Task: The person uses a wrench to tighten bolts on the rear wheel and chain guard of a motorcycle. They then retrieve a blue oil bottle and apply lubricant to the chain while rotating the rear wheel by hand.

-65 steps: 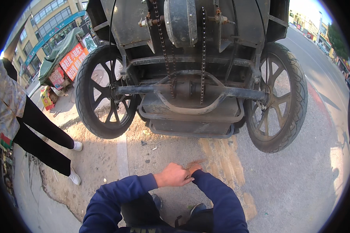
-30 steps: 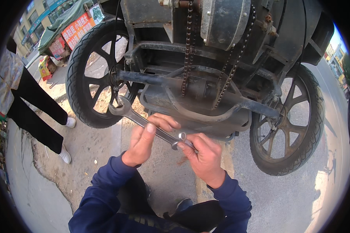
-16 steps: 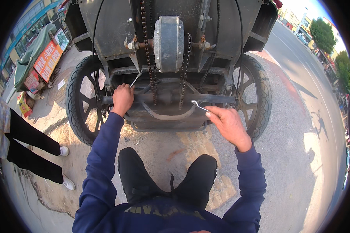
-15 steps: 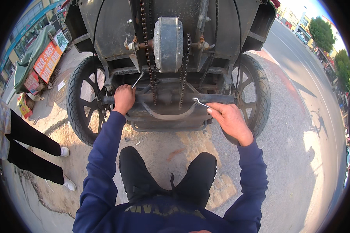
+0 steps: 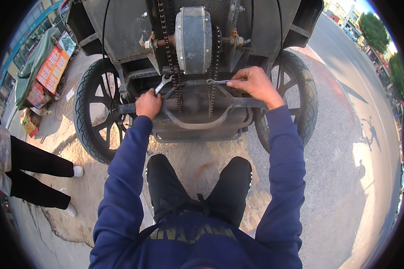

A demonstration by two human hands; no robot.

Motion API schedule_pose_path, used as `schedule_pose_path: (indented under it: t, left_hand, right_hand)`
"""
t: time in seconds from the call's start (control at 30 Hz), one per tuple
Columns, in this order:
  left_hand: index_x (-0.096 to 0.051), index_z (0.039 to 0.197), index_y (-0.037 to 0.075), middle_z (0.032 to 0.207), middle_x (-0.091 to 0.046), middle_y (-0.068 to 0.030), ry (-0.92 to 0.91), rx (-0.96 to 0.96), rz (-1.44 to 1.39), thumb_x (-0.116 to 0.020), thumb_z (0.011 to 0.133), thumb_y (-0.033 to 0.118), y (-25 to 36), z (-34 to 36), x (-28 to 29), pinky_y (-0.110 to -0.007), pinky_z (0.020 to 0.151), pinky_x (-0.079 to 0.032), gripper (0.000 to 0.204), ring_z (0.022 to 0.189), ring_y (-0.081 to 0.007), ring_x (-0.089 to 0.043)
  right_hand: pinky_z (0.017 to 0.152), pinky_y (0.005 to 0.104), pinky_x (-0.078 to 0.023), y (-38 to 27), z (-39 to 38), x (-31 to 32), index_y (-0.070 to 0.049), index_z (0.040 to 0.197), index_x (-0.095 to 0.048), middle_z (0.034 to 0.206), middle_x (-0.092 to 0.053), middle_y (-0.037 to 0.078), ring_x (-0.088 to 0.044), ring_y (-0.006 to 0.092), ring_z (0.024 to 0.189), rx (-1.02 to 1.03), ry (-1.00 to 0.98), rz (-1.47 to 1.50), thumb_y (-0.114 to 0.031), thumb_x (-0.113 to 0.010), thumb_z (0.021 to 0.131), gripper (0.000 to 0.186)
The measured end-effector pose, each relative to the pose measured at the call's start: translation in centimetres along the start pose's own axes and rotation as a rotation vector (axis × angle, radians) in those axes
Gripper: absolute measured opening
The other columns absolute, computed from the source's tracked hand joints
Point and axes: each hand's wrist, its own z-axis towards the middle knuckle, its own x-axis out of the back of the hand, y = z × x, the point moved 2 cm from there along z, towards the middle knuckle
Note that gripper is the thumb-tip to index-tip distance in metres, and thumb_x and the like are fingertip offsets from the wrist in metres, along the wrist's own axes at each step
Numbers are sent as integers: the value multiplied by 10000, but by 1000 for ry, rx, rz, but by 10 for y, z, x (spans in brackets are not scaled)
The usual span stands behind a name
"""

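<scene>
Below and to the left of the grey drum housing (image 5: 193, 40), under a dark vehicle's underside panel (image 5: 125, 29), the left hand (image 5: 148, 104) grips an open-end wrench (image 5: 163, 84). Its fingers are curled snugly round the shank, with the forked head standing clear above them, angled up toward the housing. Whether that head touches the frame behind it I cannot tell.

Below and to the right of the housing, the right hand (image 5: 257, 84) pinches a slimmer wrench (image 5: 217, 82) between thumb and forefinger, the other fingers loosely bent. That tool lies nearly level, its small head, apparently a ring, pointing left at the right-hand chain (image 5: 212, 92); contact there is unclear.

Both wrenches look like bare steel: rigid, hard to damage, the left one probably the heavier. Smooth shanks could slip if greasy, so the middle of the shank seems the best hold, fingers clear of the head and the chains. The slim one would likely twist in a mere pinch under load; a fuller fist should steady it.

Lower than the housing run the axle tube (image 5: 244, 102) and a curved bar (image 5: 197, 127); a treaded tyre (image 5: 82, 112) stands to its left, another (image 5: 309, 98) to its right.
</scene>
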Motion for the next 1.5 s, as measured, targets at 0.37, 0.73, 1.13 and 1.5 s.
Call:
schedule_pose_path:
  t: [0.37, 0.73, 1.13, 1.5]
  left_hand:
    - [-674, 1016, 66, 909, -723, -246, -27, 8, 34, -606, 940, 353, 1, 3, -1, -562, 816, -537, 305, 893, -457, -691]
    - [-674, 1001, 66, 902, -723, -250, -21, 13, 21, -612, 933, 348, -1, 2, -4, -556, 812, -547, 296, 883, -452, -696]
    - [-666, 981, 60, 881, -721, -252, -13, 9, 12, -620, 930, 335, -2, -2, 5, -556, 801, -551, 283, 866, -450, -699]
    - [-666, 952, 63, 834, -723, -227, 19, -27, 18, -629, 930, 333, 4, -3, 3, -542, 758, -562, 274, 814, -430, -707]
  right_hand:
    - [637, 300, -486, 25, 9, -15, 17, 902, -785, 697, -686, 73, -602, 134, 648, 5, 8, 114, -270, -861, 789, 318]
    - [670, 343, -514, 18, -4, -26, -3, 927, -780, 705, -689, 137, -671, 231, 679, -54, 38, 86, -332, -822, 826, 347]
    - [697, 300, -502, -48, -62, 36, 19, 1127, -714, 840, -695, 110, -630, 143, 746, 58, 641, 34, -178, -696, 979, 248]
    - [710, 362, -551, -41, 0, 83, -99, 1087, -621, 925, -720, 55, -724, 231, 843, 593, 649, -983, -187, -650, 969, 150]
